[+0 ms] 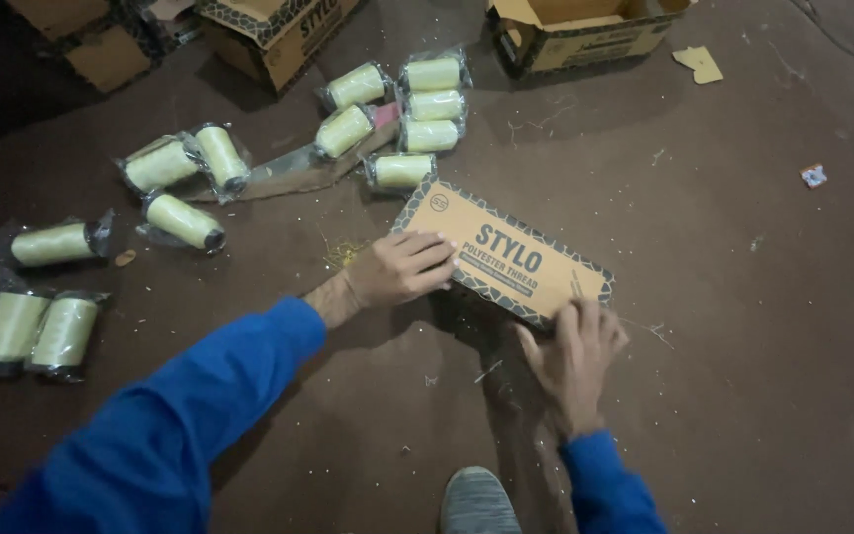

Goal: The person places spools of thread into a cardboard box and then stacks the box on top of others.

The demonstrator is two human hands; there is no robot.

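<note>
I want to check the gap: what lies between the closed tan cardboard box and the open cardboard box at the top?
In the head view, only bare brown floor lies between the closed tan box and the open box.

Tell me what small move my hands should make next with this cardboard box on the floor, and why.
Probably lift the closed cardboard box slightly: the left hand rests on its near-left edge, the right hand grips its near-right corner, and it lies flat, shut, with wrapped yellow spools still loose around it.

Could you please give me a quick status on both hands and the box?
Left hand and right hand flat on closed tan cardboard box, gripping nothing. Box on brown floor. Wrapped pale-yellow thread spools beside it.
</note>
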